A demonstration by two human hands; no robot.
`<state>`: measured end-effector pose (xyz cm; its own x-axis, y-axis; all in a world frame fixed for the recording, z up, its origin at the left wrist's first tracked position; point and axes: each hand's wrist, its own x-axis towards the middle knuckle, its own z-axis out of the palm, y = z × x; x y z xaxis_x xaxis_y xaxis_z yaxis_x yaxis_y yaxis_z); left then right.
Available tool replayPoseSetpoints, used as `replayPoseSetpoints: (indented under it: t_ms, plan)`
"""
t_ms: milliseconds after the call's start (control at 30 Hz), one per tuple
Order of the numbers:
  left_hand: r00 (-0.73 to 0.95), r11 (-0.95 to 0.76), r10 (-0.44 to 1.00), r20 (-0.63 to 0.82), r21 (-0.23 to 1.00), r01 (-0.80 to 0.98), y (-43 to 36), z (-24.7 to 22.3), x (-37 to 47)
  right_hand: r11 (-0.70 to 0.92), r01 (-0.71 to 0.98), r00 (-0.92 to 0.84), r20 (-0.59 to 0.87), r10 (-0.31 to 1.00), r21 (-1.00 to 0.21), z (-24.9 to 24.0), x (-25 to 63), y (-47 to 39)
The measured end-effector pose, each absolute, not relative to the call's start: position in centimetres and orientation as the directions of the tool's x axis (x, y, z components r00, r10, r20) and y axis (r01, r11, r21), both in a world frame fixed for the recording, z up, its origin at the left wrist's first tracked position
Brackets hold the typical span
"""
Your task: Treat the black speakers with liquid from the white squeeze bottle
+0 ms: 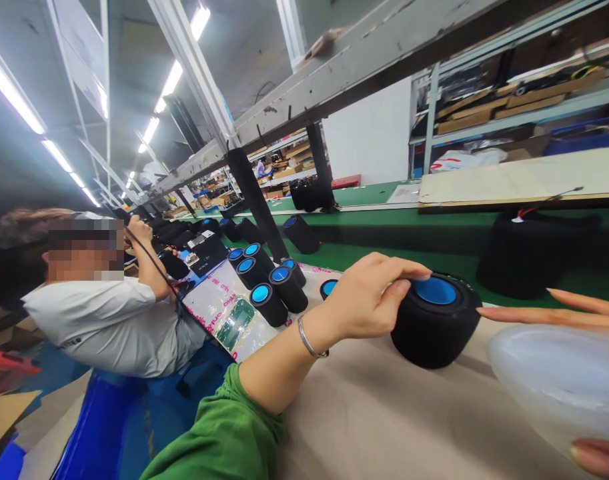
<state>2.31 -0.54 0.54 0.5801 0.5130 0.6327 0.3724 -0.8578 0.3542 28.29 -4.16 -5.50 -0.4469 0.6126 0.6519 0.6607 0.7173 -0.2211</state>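
Observation:
My left hand, in a green sleeve with a thin bracelet, grips the near edge of a black round speaker with a blue top that stands on the beige table cover. My right hand reaches in from the right edge with fingers stretched out towards the speaker, apart from it. A translucent plastic bag lies at the lower right with a fingertip at its bottom edge; whether that hand grips the bag is unclear.
Several black speakers with blue tops stand on a printed sheet to the left. A co-worker in a grey shirt sits further along the line. A green conveyor belt runs behind, with a large black speaker on it and shelves above.

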Motion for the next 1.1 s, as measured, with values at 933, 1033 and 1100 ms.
replayPoseSetpoints:
  t_ms: [933,1033,1100]
  plan:
    - [0.592,-0.903,0.430,0.682,0.337,0.269,-0.7,0.1,3.1,0.735,0.655,-0.484,0.648,0.588,-0.178,-5.3,27.8,-4.3]
    - [0.600,-0.898,0.440,0.668,0.349,0.269,-0.5,0.3,3.3,0.826,0.558,-0.701,0.580,0.414,0.084,-5.1,29.1,-3.7]
    - [0.640,-0.872,0.485,0.597,0.383,0.304,-0.3,0.3,3.5,0.836,0.527,-0.753,0.540,0.377,0.151,-5.0,29.7,-3.3]
